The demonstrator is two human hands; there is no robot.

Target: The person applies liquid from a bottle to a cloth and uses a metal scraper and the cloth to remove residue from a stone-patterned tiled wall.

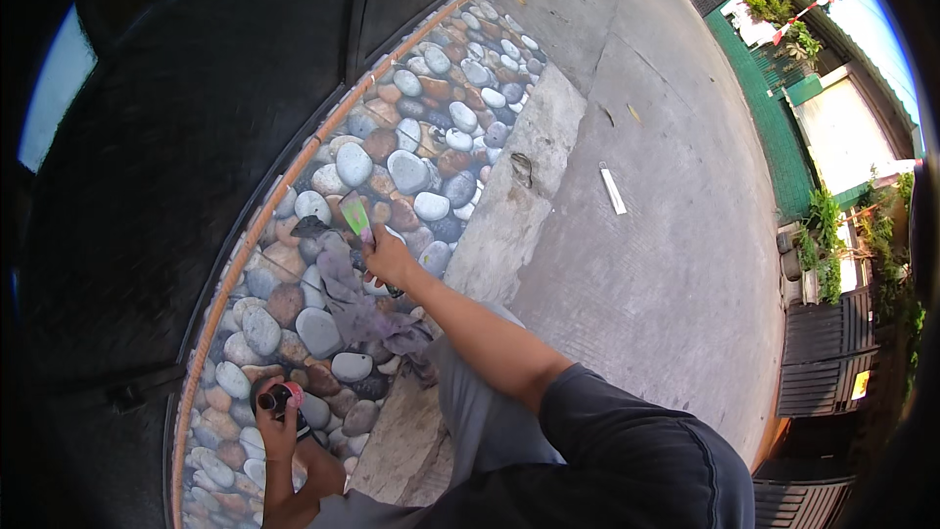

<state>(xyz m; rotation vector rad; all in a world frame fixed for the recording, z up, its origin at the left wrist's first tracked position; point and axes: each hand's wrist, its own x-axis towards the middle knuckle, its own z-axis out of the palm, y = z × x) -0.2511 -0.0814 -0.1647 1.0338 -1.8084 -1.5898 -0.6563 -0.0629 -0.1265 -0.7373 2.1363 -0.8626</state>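
Note:
My left hand (277, 431) is at the lower left, its fingers wrapped round a small dark bottle (282, 396) with a red label. Farther ahead, my right hand (392, 263) grips a scraper (354, 216) with a flat greenish blade, which points away to the upper left. The lower end of its handle shows below my fist. A crumpled grey-purple rag (357, 309) lies on the pebble-patterned tiles (408, 171), just under and beside my right hand. Both of my hands are above this tiled strip.
A dark gate (294, 39) rises along the left behind an orange-brown edging (294, 171). A rough concrete ledge (519, 206) borders the tiles on the right. Past it, a white strip (612, 188) lies on the grey pavement (666, 264). My bent knee (480, 392) is close by.

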